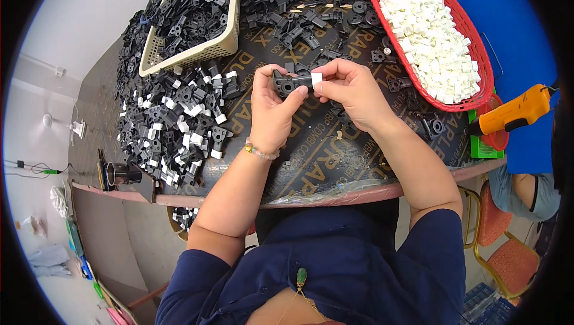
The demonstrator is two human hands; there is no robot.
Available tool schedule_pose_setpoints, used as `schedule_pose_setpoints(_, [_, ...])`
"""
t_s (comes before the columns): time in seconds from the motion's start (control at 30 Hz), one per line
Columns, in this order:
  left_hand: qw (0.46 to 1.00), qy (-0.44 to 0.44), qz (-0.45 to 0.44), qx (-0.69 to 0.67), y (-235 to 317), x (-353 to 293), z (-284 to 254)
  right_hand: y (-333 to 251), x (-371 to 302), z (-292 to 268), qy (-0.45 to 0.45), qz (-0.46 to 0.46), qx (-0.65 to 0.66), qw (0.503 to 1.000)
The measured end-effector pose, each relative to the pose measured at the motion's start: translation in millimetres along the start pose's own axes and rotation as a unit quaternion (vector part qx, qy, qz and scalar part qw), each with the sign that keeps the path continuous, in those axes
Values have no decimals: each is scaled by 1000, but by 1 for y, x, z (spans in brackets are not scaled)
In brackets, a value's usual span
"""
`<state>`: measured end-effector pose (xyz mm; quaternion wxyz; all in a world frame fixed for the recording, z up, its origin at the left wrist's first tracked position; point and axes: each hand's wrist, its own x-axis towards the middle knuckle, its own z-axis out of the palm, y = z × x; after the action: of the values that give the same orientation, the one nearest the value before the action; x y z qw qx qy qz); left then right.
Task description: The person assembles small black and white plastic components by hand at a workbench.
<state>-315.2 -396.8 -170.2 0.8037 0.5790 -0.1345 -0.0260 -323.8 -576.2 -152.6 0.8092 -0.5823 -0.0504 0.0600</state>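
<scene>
Over the middle of the dark table, my left hand grips a black plastic bracket with a round hole in it. A small white plastic cap sits at the bracket's right end, pinched between the thumb and forefinger of my right hand. The two pieces touch; how far the cap goes onto the bracket I cannot tell. To the left of my left hand lies a pile of black brackets with white caps on them. A red oval basket full of loose white caps stands to the right.
A cream plastic basket of black parts stands back left, with heaps of black parts behind. An orange power screwdriver lies right, beside a green tray. A metal cup is at the left edge. Another person's arm shows far right.
</scene>
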Motion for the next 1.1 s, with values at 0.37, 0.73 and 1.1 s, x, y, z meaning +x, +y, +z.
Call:
schedule_pose_setpoints(0.37, [988, -113, -83, -69, 19, -2, -3, -29, -4, -11, -124, 6, -147, 981])
schedule_pose_setpoints(0.73, [904, -8, -156, -398, -17, 19, -37, -25, 37, 53, -99, -179, -240, 949])
schedule_pose_setpoints(1.1, [893, 0, -136, -429, -30, 28, -50, -16, 136, 160, -40, -460, -469, 753])
